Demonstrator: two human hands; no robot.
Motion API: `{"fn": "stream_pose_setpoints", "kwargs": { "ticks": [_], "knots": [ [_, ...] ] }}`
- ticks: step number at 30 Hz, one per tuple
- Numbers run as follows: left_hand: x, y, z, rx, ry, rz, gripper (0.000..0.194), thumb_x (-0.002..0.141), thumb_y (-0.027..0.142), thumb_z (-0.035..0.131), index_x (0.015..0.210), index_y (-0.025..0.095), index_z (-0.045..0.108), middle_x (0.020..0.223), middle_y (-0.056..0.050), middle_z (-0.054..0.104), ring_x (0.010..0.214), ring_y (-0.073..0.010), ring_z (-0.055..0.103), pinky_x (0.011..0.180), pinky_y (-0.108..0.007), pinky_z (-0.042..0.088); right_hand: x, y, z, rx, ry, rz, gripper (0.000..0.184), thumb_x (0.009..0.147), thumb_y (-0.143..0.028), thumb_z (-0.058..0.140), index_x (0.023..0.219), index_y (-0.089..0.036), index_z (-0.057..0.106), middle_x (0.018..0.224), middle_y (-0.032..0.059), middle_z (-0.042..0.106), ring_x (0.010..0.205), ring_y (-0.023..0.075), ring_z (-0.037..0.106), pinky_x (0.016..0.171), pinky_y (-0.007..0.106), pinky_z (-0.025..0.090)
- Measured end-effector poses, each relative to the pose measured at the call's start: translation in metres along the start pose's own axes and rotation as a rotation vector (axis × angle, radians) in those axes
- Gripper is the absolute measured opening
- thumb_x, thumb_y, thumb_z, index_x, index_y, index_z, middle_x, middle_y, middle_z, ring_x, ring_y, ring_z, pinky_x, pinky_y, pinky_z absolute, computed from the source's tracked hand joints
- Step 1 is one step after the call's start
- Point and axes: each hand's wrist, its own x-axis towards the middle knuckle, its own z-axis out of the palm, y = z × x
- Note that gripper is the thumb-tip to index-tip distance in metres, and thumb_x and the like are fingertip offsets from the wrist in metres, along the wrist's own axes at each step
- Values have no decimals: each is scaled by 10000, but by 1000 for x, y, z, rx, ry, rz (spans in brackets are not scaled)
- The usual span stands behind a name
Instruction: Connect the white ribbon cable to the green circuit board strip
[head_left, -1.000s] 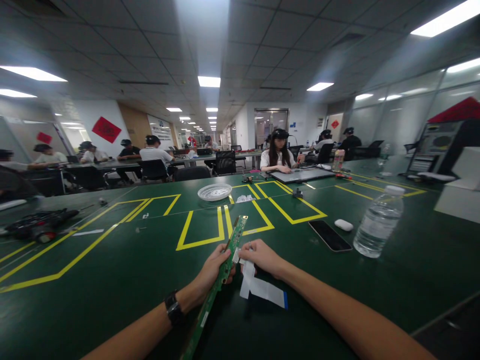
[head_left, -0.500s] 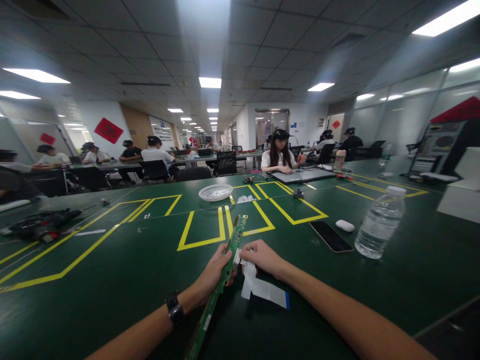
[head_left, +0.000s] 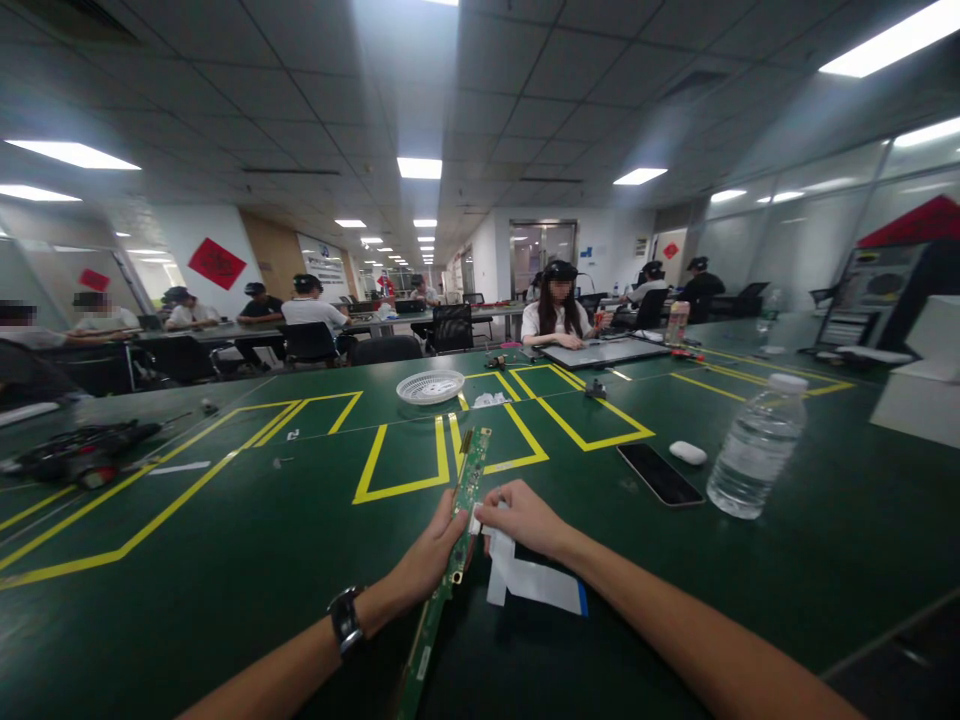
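Observation:
A long, narrow green circuit board (head_left: 471,468) stands on edge over the green table (head_left: 225,560), running from near my body toward the yellow markings. My left hand (head_left: 431,555), watch on its wrist, is wrapped round the board's middle. My right hand (head_left: 521,520) sits just right of the board, fingers pinched on the upper end of a white flat ribbon cable (head_left: 536,580). The cable lies on the table to the right and ends in a blue tip.
A black phone (head_left: 660,472), white earbud case (head_left: 688,452) and water bottle (head_left: 756,446) lie to the right. A white basket (head_left: 430,385) sits beyond the yellow tape boxes, dark tools (head_left: 75,450) at far left. Other people sit at tables behind.
The board has turned slightly more upright and its near end shifted right. Both hands keep their holds; the ribbon cable slid a little to the right.

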Motion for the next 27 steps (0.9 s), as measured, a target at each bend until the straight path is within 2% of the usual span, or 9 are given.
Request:
{"fn": "stream_pose_setpoints", "kwargs": {
  "ticks": [2,5,8,11,14,17,21,24,27],
  "knots": [
    [0,0,-1,25,-3,-1,539,829,469,592,1294,230,463,826,-31,626,659,-166,567,584,-250,444,-1,-1,1,22,-1,-7,298,810,-397,587,659,-140,597,635,11,647,603,133,583,588,222,414],
    [1,-3,1,-3,-33,-41,533,849,496,549,1303,238,443,685,12,572,572,-135,532,515,-219,411,0,-2,3,44,-8,-16,304,823,-395,565,661,-140,597,635,10,650,590,130,585,599,224,421],
    [7,-7,4,-81,-2,-104,526,842,502,555,1292,254,445,670,28,554,524,-110,522,471,-196,401,4,-1,-1,-49,14,-28,323,810,-407,573,641,-135,611,616,2,635,587,123,562,596,218,402],
    [19,-9,3,-175,76,-52,431,820,475,592,1161,215,544,801,-15,601,585,-111,552,531,-228,475,10,2,-17,-176,85,-16,333,800,-408,567,641,-128,649,597,-1,615,586,122,532,576,215,371],
    [32,-10,-14,-207,260,100,358,789,431,624,1065,206,581,997,-49,597,824,-150,579,674,-263,515,14,12,-45,-342,211,43,365,830,-412,512,675,-128,680,614,19,617,597,139,538,574,227,358],
    [42,-7,-41,57,437,182,324,792,420,588,1041,214,589,1076,-58,592,967,-196,550,664,-245,467,14,26,-76,-661,357,138,408,864,-447,472,728,-139,702,712,79,648,678,181,573,625,257,367],
    [46,-3,-69,329,517,217,265,834,387,496,1013,209,575,1116,-55,586,1037,-225,529,744,-283,430,13,44,-100,-972,466,250,393,912,-424,427,855,-152,705,949,148,638,883,243,575,736,308,389],
    [45,-3,-70,438,481,210,252,837,364,467,993,197,574,1084,-63,579,1025,-234,525,840,-331,419,15,52,-103,-1073,511,200,321,913,-348,446,904,-135,687,1062,171,579,1003,265,521,819,325,384],
    [44,-4,-61,599,348,271,228,818,348,493,952,201,605,1033,-67,577,991,-241,514,903,-365,394,19,57,-100,-1079,466,72,244,904,-244,447,949,-138,662,1078,148,556,1035,239,489,882,310,361]
  ]
}}
